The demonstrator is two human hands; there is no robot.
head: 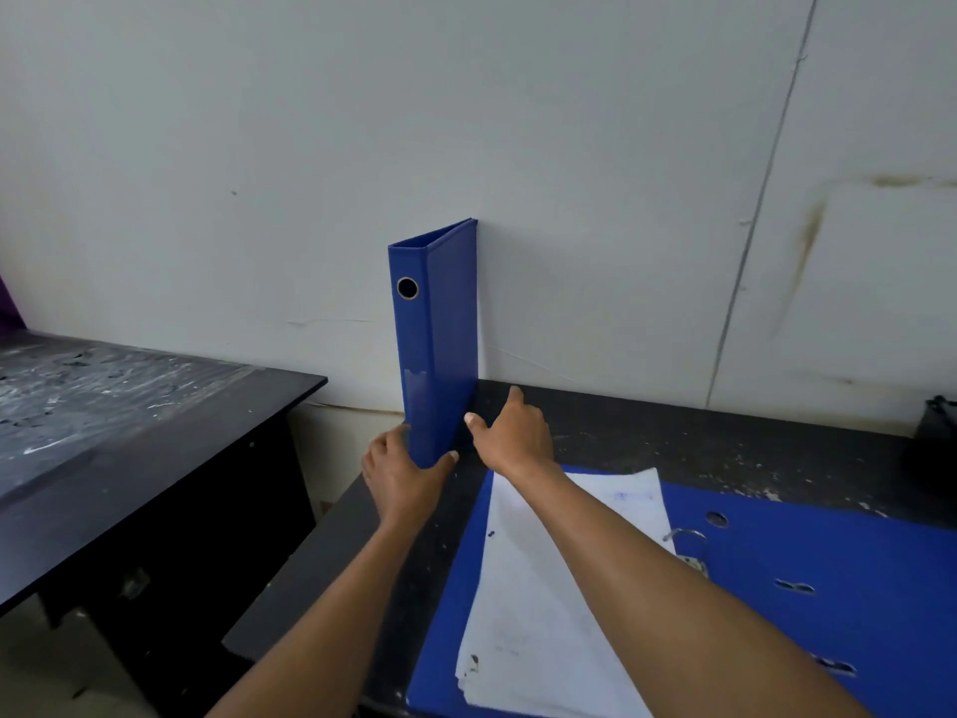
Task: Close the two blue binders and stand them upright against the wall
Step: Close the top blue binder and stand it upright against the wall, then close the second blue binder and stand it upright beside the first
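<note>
A closed blue binder stands upright at the left corner of the dark table, its back edge against the white wall, spine with a round hole facing me. My left hand cups the bottom of the spine, thumb on the front corner. My right hand rests on the table beside the binder's right cover, thumb touching its lower edge, fingers spread. A second blue binder lies open flat in front of me, with a stack of white paper on its left half and metal rings in the middle.
The dark, paint-flecked table runs along the wall to the right. A second black desk stands to the left across a gap. A dark object sits at the table's far right edge.
</note>
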